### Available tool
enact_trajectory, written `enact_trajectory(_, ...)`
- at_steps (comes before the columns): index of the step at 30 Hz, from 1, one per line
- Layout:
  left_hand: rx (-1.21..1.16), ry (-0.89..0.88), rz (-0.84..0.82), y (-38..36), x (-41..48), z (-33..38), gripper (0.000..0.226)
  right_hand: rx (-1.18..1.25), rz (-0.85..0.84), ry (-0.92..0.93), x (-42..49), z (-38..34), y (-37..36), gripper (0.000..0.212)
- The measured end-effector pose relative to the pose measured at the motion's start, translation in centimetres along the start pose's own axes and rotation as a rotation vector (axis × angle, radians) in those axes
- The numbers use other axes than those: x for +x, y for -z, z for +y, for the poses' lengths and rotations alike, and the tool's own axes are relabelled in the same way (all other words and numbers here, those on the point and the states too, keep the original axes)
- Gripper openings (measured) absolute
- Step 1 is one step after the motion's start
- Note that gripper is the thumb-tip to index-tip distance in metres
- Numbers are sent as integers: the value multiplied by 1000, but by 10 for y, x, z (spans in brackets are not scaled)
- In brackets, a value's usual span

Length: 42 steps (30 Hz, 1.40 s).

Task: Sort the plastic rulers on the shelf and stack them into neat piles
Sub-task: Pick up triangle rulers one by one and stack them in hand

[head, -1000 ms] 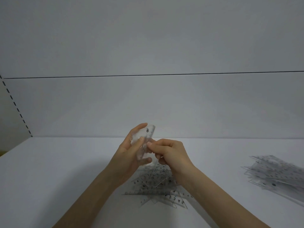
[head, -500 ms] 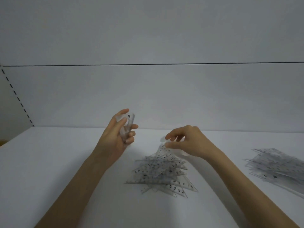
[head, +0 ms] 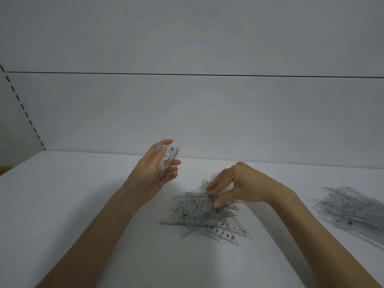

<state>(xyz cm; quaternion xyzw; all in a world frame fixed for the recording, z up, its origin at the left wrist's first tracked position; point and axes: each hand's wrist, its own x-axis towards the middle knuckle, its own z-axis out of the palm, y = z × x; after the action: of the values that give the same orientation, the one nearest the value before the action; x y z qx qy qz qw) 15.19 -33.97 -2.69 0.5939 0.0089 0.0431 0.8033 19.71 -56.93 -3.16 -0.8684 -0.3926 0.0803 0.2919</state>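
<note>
Your hands have split up: left hand [head: 152,173] still grips its bunch of rulers [head: 166,163] upright, while right hand [head: 234,183] has dropped onto the messy pile [head: 199,219] mid-shelf [head: 83,204], pinching the next ruler [head: 205,189]. Plenty left to sort, I'd say.

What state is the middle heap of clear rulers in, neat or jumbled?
Jumbled. The middle heap lies spread on the shelf, rulers crossing at different angles, corners poking out.
</note>
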Motion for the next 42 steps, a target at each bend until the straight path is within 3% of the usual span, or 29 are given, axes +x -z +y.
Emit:
enact_trajectory(6,-18,4,-5,-1,0,0,24,-22,74,61,-2,-1,1,8)
enact_trajectory(9,-33,-5,14,-1,0,0,23,-142,288,89,-1,-5,-1,9)
enact_trajectory(11,-61,-18,45,-2,1,2,23,-25,449,48,-1,-11,1,14)
enact_trajectory(14,-145,2,75,-2,2,6,24,227,539,-40,-1,-16,4,17)
enact_trajectory(19,-105,-10,18,-5,-1,2,27,337,695,-127,2,-17,3,15)
enact_trajectory(24,-49,-25,-55,-10,-5,-1,26,460,682,-128,3,-25,-5,15)
enact_trajectory(28,-47,-13,-122,-13,-6,-5,28,107,844,1,8,-32,-25,12)
enact_trajectory(31,-24,-17,-179,-14,-7,-8,33,-198,826,226,16,-35,-44,9)
enact_trajectory(35,-37,-32,-235,-15,-9,-8,41,-460,920,317,24,-46,-58,12)
enact_trajectory(38,-11,-28,-281,-13,-9,-10,43,-506,966,398,26,-51,-61,14)
enact_trajectory(42,26,-45,-286,-9,-7,-8,39,-385,756,398,23,-56,-57,16)
